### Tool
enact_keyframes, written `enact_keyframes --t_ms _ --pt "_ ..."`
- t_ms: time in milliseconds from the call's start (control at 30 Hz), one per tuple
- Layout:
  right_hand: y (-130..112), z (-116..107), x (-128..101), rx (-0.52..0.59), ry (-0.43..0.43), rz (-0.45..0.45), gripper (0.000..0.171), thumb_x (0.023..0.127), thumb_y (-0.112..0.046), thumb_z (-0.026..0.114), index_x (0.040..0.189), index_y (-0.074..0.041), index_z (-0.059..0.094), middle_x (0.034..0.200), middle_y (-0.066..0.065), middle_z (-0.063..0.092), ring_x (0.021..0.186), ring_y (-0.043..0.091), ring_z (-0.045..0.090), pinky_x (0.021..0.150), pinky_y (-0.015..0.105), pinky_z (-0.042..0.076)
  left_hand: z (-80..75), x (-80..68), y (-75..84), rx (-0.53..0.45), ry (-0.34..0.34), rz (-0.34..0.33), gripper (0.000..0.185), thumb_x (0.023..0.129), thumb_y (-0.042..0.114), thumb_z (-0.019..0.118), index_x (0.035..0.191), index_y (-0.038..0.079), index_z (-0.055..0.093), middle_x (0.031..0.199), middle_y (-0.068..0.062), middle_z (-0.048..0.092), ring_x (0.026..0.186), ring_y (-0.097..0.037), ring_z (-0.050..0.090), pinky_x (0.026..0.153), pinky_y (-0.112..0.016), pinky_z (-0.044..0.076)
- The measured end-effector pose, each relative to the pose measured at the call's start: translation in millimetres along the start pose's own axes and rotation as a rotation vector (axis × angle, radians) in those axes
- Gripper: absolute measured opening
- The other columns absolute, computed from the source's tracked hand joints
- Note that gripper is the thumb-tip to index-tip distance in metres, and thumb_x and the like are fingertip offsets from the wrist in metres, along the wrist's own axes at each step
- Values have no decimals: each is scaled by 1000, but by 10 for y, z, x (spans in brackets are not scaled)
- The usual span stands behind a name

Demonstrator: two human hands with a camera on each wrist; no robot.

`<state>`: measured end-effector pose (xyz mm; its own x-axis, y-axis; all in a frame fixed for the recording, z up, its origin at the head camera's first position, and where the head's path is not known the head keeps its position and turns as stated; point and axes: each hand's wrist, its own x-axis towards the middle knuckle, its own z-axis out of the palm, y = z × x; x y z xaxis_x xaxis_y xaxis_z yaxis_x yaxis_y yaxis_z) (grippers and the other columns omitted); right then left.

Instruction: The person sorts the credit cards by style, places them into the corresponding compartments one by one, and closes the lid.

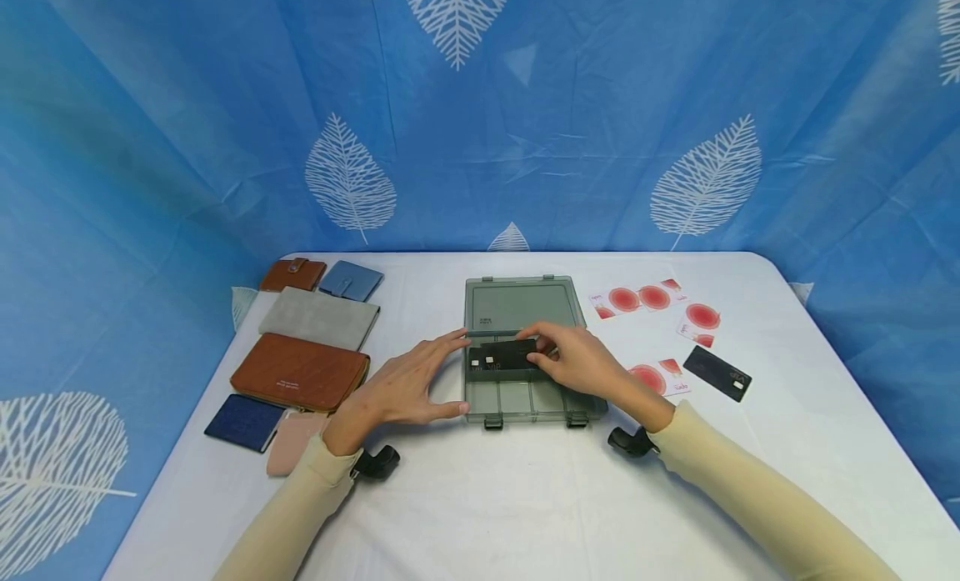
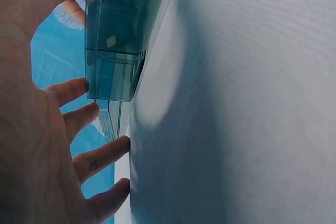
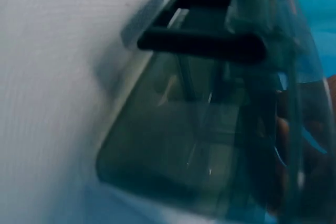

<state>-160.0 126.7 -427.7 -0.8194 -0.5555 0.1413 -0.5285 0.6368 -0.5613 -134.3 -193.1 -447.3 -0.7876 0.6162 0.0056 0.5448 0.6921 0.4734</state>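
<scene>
1. Surface: white table, rounded far corners; blue cloth with white leaf print hangs behind and at both sides.
2. Centre: grey translucent box, lid open toward 12 o'clock, compartments along the near edge.
3. At 9 o'clock of box: wallets in brown, grey, blue and pink.
4. At 3 o'clock of box: red-and-white cards and one black card, flat and apart.
5. Right hand over the box, palm down; thumb and fingertips pinch a stack of black cards just above the tray.
6. Left hand at the box's 9 o'clock side, fingers straight and spread wide, tips at the wall, holding nothing.
</scene>
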Motion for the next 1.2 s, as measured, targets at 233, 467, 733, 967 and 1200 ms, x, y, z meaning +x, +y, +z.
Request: enact_keyframes --t_ms 233,467,733,967,1200 --pt "-50 59 44 -54 -9 -25 30 101 -13 77 131 -17 74 99 -1 76 82 12 73 70 34 59 0 19 5 -5 -6 -6 99 91 67 72 170 21 34 179 -1 24 157 -36 39 109 -68 48" --pt "-74 64 37 -98 -24 -34 28 106 -17 72 133 -15 76 123 8 67 75 8 60 65 28 51 -5 30 2 3 -9 1 100 91 68 71 171 22 32 179 -1 23 156 -37 39 108 -68 49" --pt "-81 34 41 -152 -69 -49 32 108 -25 68 138 -15 75 128 8 68 76 7 59 66 30 51 -3 22 0 -6 8 9 98 92 65 72 170 20 33 179 -3 25 155 -38 41 104 -68 51" --pt "-49 -25 30 -101 -133 -30 33 110 -29 66 139 -16 74 136 7 73 100 15 75 89 45 61 11 25 10 1 11 -3 100 91 67 73 170 20 33 179 -1 24 154 -38 43 98 -66 55" --pt "-11 -42 22 -85 -170 -47 34 111 -33 63 139 -16 73 141 6 71 126 28 70 105 54 56 -3 11 19 -2 12 -9 100 91 67 72 170 22 33 178 -2 25 153 -39 43 95 -66 55"
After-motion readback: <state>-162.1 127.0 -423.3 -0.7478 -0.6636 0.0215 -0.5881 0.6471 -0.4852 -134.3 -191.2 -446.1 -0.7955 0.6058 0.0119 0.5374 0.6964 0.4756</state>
